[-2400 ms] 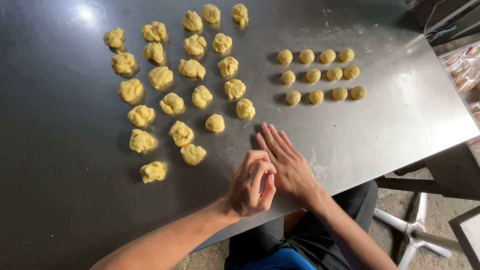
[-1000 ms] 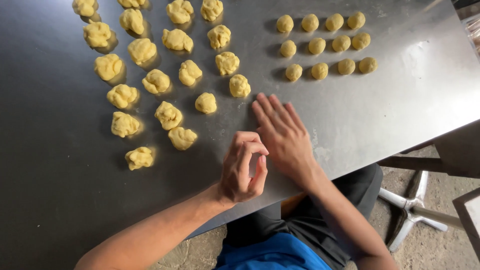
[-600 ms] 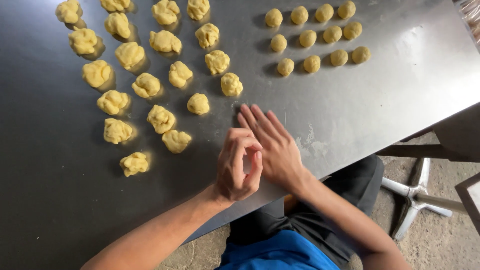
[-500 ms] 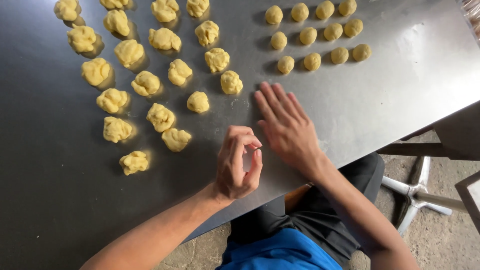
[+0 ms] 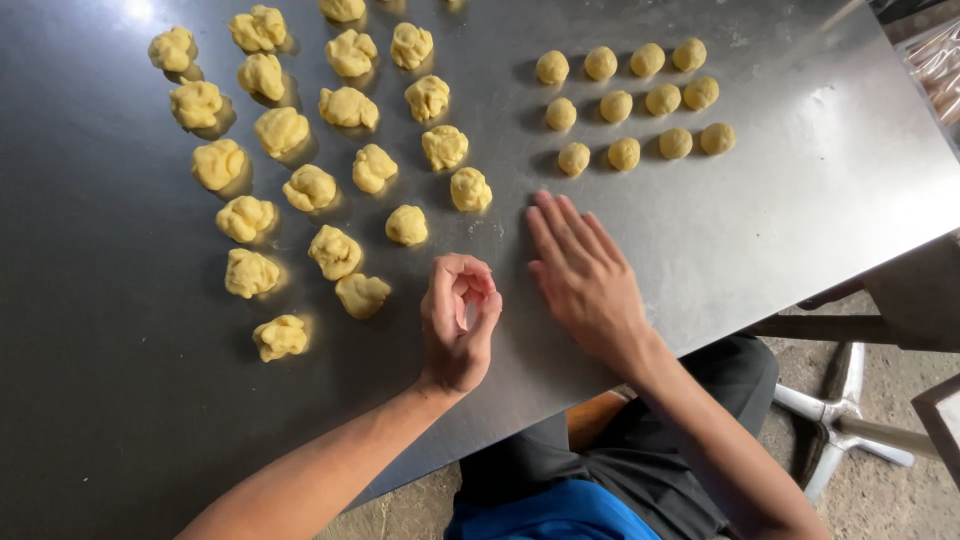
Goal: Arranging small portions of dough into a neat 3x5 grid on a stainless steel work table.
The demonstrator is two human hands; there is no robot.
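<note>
My left hand (image 5: 458, 320) rests on the steel table (image 5: 800, 220) with its fingers curled into a loose ring, thumb against fingertips. I see no dough in it. My right hand (image 5: 585, 275) lies just to its right, palm down and flat, fingers stretched towards the far side. Whether anything sits under the palm is hidden. Several rough yellow dough lumps (image 5: 335, 250) spread over the left half of the table, the nearest one (image 5: 362, 294) a short way left of my left hand. Several small smooth dough balls (image 5: 625, 153) stand in neat rows beyond my right hand.
The table's near edge runs diagonally just below my wrists. Beyond it are my dark-trousered legs, a concrete floor and a white metal stool base (image 5: 840, 420) at the lower right. A plastic-wrapped item (image 5: 940, 75) pokes in at the right edge.
My two hands were pressed together, right palm over left fingers. They have come apart: the right hand has slid right and lies flat, while the left stays curled.
</note>
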